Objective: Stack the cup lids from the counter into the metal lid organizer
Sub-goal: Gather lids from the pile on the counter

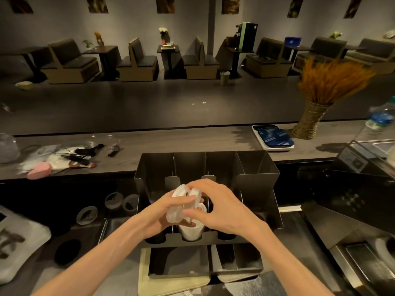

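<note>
While curled around a tilted stack of clear plastic cup lids [185, 205], left hand [164, 212] and right hand [222, 208] both gripping it, just above the dark metal lid organizer's [258, 174] middle compartment.

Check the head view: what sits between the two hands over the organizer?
A small stack of clear cup lids, gripped by the left hand and right hand above the metal organizer, head view.

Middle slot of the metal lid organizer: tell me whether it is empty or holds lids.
Holds lids. A white stack of lids shows in the middle slot of the organizer, below both hands; the stack's height is hidden.
</note>
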The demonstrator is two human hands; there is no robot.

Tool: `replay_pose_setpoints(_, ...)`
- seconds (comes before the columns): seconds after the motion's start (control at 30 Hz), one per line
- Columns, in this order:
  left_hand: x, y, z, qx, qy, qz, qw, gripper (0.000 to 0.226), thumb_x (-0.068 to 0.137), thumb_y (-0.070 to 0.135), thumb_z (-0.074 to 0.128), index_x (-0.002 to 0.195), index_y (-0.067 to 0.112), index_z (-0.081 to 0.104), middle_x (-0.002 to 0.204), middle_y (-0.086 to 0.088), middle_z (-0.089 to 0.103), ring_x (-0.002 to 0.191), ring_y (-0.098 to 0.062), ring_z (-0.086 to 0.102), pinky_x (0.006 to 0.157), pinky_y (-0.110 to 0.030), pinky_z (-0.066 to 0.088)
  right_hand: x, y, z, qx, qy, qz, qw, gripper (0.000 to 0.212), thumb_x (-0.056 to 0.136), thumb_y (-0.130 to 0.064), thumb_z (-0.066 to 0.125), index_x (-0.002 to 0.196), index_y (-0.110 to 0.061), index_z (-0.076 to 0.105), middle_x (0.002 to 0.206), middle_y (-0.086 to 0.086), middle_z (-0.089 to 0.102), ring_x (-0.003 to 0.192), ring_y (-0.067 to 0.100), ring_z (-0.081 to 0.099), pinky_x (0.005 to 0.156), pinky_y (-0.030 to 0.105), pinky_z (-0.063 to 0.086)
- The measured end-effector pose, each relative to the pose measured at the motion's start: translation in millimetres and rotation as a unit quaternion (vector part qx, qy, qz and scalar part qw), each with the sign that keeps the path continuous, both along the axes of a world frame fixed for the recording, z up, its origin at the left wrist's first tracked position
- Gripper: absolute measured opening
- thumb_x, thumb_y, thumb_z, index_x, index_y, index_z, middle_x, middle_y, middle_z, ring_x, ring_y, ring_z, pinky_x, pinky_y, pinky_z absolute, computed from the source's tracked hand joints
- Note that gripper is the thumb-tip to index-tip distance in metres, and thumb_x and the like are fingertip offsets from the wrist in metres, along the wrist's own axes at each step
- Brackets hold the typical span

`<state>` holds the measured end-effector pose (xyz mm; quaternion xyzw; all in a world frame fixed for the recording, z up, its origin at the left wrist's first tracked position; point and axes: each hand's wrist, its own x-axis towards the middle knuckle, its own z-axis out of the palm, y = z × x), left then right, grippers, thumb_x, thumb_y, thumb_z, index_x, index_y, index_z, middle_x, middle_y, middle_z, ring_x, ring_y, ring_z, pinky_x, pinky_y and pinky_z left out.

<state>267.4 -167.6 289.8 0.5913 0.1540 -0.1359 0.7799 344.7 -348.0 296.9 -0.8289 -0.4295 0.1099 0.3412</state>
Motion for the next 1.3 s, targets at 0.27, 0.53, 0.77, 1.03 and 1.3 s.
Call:
replay_pose_setpoints(0.27, -15.3, 23.6, -11.6, -0.114, -0.002, 0.104, 0.988, 0.055, 0.075, 0.026, 0.075, 0.13, 0.02, 0.068, 0.131, -0.019, 0.067, 0.124, -0.038, 0.063, 0.106, -0.056, 0.048, 9.9, -6.0, -19.2, -0.049, 0.02, 0.007, 0.999, 0.095, 0.073, -0.07, 0.078, 0.152, -0.05, 0.029, 0.15, -0.025, 0.042, 0.139, 0.003, 0.038, 0.117, 0.039, 0.039)
replay_pose_setpoints(0.53, -27.1, 39.7, -12.4, -0.091, -0.007, 0.157, 0.983, 0.052, 0.078, 0.019, 0.077, 0.129, 0.016, 0.068, 0.126, -0.021, 0.068, 0.114, -0.034, 0.069, 0.093, -0.053, 0.057, 12.6, 8.8, -35.5, -0.046, -0.061, -0.055, 0.996, 0.089, 0.07, -0.071, 0.077, 0.145, -0.037, 0.044, 0.138, -0.02, 0.049, 0.127, 0.001, 0.043, 0.108, 0.027, 0.041)
replay_pose_setpoints(0.77, -42.4, 61.2, -18.3, -0.158, 0.003, 0.198, 0.967, 0.047, 0.078, 0.021, 0.073, 0.123, 0.01, 0.071, 0.102, -0.019, 0.06, 0.079, -0.025, 0.059, 0.059, -0.031, 0.048, -2.3, 29.1, -65.3, -0.154, -0.133, -0.079, 0.976, 0.092, 0.08, -0.071, 0.068, 0.153, -0.026, 0.037, 0.141, -0.008, 0.044, 0.128, 0.013, 0.04, 0.105, 0.028, 0.04)
replay_pose_setpoints(1.03, -43.0, 57.8, -22.8, -0.191, 0.01, 0.202, 0.961, 0.043, 0.082, 0.022, 0.068, 0.123, 0.009, 0.072, 0.106, -0.02, 0.059, 0.08, -0.025, 0.059, 0.058, -0.03, 0.046, 2.3, 38.4, -63.1, -0.24, -0.148, -0.088, 0.955, 0.086, 0.079, -0.08, 0.059, 0.146, -0.027, 0.046, 0.137, -0.003, 0.046, 0.126, 0.018, 0.042, 0.105, 0.036, 0.04)
replay_pose_setpoints(1.3, -42.9, 53.2, -16.4, -0.208, 0.032, 0.16, 0.964, 0.065, 0.092, 0.062, 0.049, 0.127, 0.012, 0.07, 0.124, -0.023, 0.068, 0.11, -0.041, 0.069, 0.072, -0.042, 0.062, 3.9, 41.8, -49.9, -0.286, -0.135, -0.075, 0.946, 0.098, 0.075, -0.083, 0.062, 0.152, -0.026, 0.038, 0.148, -0.001, 0.044, 0.137, 0.021, 0.04, 0.115, 0.044, 0.031)
